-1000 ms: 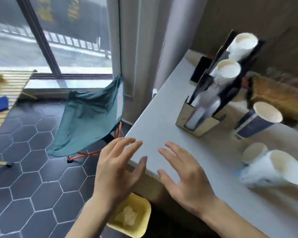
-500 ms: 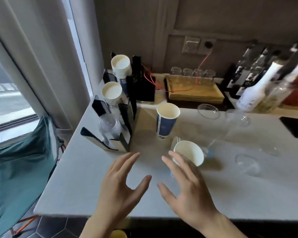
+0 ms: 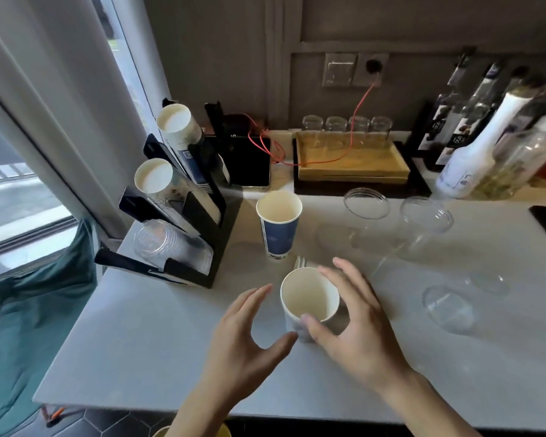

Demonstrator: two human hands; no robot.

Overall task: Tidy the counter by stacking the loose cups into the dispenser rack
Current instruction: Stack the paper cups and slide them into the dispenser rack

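A black dispenser rack [image 3: 223, 244] stands at the counter's left end. It holds two tilted stacks of white paper cups [image 3: 178, 124] and a stack of clear plastic cups [image 3: 167, 244]. A blue paper cup [image 3: 279, 231] stands upright to its right. Nearer me, a white paper cup [image 3: 309, 298] stands upright, and my right hand [image 3: 356, 323] wraps it, thumb on its front wall and fingers behind the rim. My left hand [image 3: 249, 335] hovers just left of that cup, fingers spread, holding nothing. Part of another cup [image 3: 300, 262] shows behind the white one.
Clear plastic cups [image 3: 423, 225] and clear lids [image 3: 448, 307] lie on the counter [image 3: 139, 342] to the right. A wooden tray [image 3: 350, 165] with glasses, a black device with a red cable and several bottles [image 3: 473, 159] line the back wall. A teal chair stands left of the counter edge.
The view swung from the floor and window to the counter. Both hands moved forward over it, and my right hand closed around the white paper cup, which now stands upright.
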